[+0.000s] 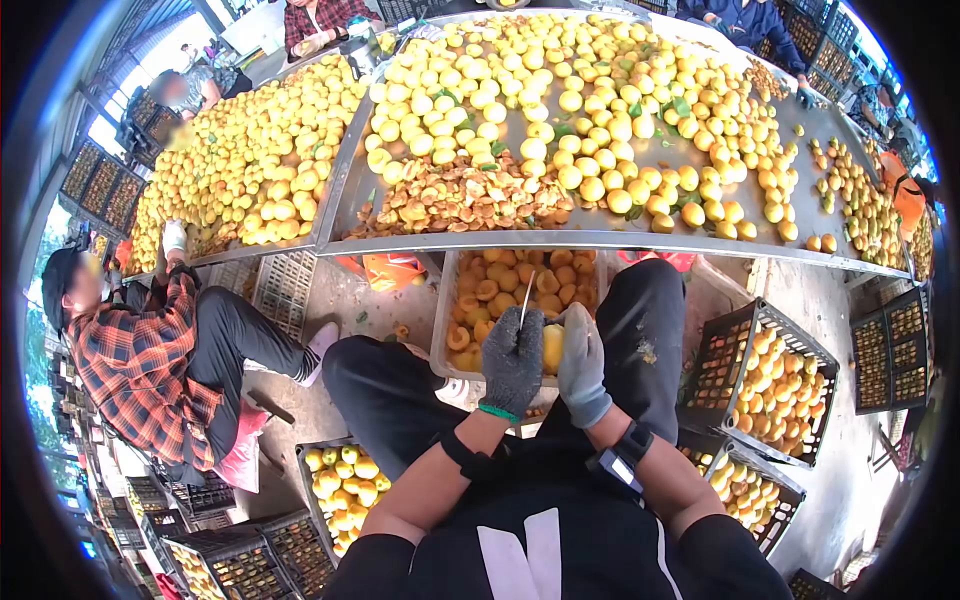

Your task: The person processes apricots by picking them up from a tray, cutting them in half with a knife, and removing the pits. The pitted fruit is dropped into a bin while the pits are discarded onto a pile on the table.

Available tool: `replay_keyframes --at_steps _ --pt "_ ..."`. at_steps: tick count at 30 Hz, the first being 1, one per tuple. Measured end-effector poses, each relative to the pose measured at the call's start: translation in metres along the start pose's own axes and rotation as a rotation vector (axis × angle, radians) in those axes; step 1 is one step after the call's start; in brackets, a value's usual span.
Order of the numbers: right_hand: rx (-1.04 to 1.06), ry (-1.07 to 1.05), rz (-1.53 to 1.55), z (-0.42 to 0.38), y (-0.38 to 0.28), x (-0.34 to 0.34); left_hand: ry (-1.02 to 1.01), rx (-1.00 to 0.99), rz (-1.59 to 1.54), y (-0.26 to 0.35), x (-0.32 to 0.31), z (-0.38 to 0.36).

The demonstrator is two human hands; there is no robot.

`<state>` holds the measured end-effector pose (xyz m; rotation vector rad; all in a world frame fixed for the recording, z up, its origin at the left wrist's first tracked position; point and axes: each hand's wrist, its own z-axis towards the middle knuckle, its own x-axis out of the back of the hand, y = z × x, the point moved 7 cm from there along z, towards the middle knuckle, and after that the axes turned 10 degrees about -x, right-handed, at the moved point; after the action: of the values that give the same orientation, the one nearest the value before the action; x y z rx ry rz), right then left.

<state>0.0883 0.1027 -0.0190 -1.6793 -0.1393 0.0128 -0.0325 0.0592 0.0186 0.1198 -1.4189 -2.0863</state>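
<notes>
My left hand (pixel 513 362), in a dark grey glove with a green cuff, is closed around a knife (pixel 526 298) whose thin blade points up and away from me. Beside it my right hand (pixel 584 365), in a light grey glove, is closed on a yellow fruit (pixel 553 348) held between the two hands. Just beyond the hands, between my knees, a pale crate (pixel 441 318) holds orange fruit pieces (pixel 508 278). Fingers and gloves hide part of the fruit.
A metal table (pixel 350 195) ahead bears yellow fruit and a heap of brown pieces (pixel 470 197). Black crates of fruit stand at right (pixel 745 385) and lower left (pixel 312 480). A person in a plaid shirt (pixel 150 365) sits at left; others are across the table.
</notes>
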Motion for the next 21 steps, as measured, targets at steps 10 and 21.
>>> replay_keyframes --at_steps 10,21 --pt "-0.81 -0.568 0.889 0.013 0.025 -0.031 -0.086 -0.036 0.278 0.012 0.054 0.101" --pt "-1.063 -0.411 0.96 0.022 0.007 -0.02 -0.296 -0.108 0.912 -0.061 0.024 0.184"
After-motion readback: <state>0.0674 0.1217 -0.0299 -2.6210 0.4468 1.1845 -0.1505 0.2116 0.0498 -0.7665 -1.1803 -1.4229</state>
